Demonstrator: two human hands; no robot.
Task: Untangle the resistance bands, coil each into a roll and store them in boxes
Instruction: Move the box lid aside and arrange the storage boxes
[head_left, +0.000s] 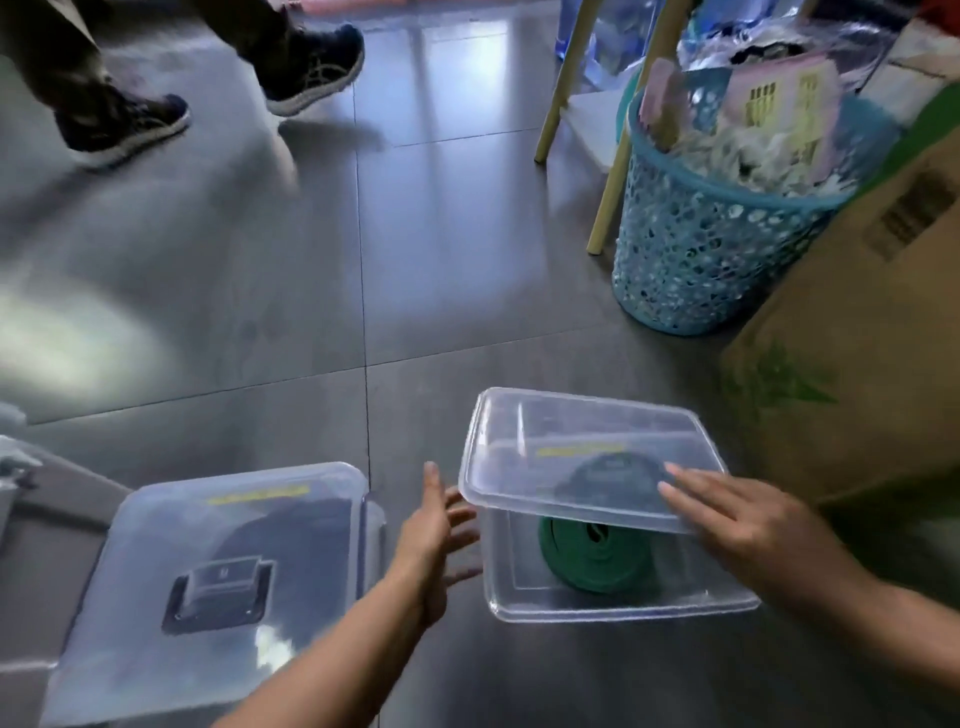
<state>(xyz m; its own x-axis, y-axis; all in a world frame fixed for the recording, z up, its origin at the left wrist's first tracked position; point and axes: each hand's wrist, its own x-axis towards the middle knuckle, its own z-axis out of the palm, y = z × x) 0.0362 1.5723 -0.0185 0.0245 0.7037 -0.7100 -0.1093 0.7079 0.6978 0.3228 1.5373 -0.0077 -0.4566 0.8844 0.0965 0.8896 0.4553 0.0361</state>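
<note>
A clear plastic box (524, 603) sits on the grey tiled floor at lower right, and a coiled green resistance band (582, 558) lies inside it. Its clear lid (571, 441) lies askew on top, tilted, with the near edge raised above the box rim. My right hand (737, 519) rests flat on the lid's right near part, fingers spread. My left hand (436, 530) is open just left of the box, fingers toward the lid's left edge. A second lidded clear box (208, 587) with a dark latch stands at lower left; its contents look dark.
A blue perforated basket (701, 244) full of items stands at upper right beside yellow chair legs (618, 171). A cardboard box (857, 338) stands right of the clear box. A person's feet in dark shoes (311, 67) cross the floor at upper left.
</note>
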